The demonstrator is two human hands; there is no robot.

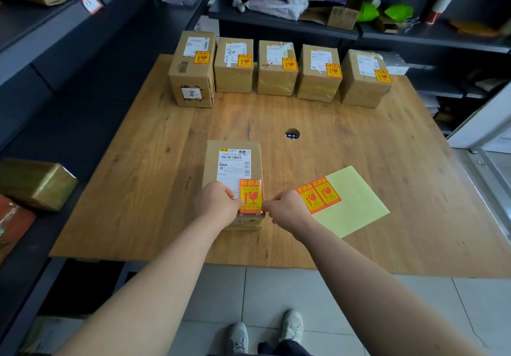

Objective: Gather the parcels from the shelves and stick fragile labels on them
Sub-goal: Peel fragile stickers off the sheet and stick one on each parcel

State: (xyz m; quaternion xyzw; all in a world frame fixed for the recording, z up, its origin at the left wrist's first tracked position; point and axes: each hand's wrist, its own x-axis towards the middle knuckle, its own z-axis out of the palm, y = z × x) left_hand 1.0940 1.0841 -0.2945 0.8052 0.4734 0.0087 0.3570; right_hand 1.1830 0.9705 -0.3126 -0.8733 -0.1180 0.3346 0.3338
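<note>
A cardboard parcel (233, 159) with a white shipping slip lies near the front of the wooden table (359, 145). A red and yellow fragile label (251, 195) sits over its near right corner. My left hand (217, 203) pinches the label's left edge and my right hand (287, 210) pinches its lower right corner. To the right lies a pale yellow backing sheet (356, 203) with two more fragile labels (318, 193). Several labelled parcels (276, 68) stand in a row at the table's far edge.
Dark shelves run along the left, holding a taped parcel (36, 182) and an orange packet (13, 223). Back shelves hold bags, a small box (344, 15) and clutter. A round cable hole (292, 133) is in the tabletop. My shoes stand on the tiled floor.
</note>
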